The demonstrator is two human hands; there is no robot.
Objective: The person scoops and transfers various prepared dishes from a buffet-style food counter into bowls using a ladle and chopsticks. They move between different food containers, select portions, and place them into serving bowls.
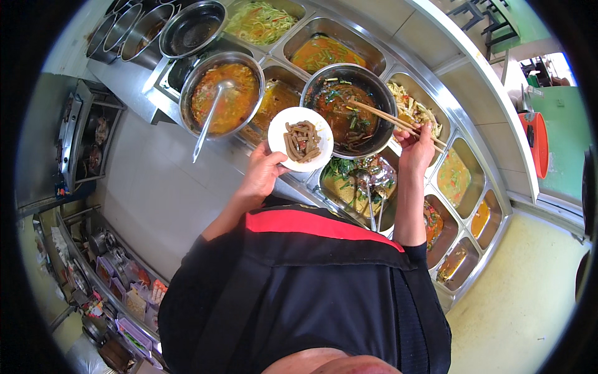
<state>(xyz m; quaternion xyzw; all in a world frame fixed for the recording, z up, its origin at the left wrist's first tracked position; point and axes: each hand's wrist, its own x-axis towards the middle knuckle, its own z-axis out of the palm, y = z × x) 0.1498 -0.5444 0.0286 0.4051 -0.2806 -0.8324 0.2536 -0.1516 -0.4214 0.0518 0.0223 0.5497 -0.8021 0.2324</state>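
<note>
My left hand point(263, 170) grips the rim of a small white plate point(278, 140). A heap of brown strips of food point(302, 142) lies on it. In my right hand point(417, 146) is a pair of wooden chopsticks point(380, 113), their tips over a round metal pot point(306, 93) of dark red-brown broth. Green leaves and some brown strips show in the broth point(350, 110). The plate is at the pot's left side and overlaps its edge in the view; whether they touch I cannot tell.
To the left stands a metal bowl of orange soup point(205, 89) with a ladle point(212, 117) in it. Steel food trays point(338, 44) surround the pot. Two spoons point(370, 205) rest in a greens tray near my body. A tiled ledge point(467, 70) runs behind. Shelves of containers point(117, 262) stand at left.
</note>
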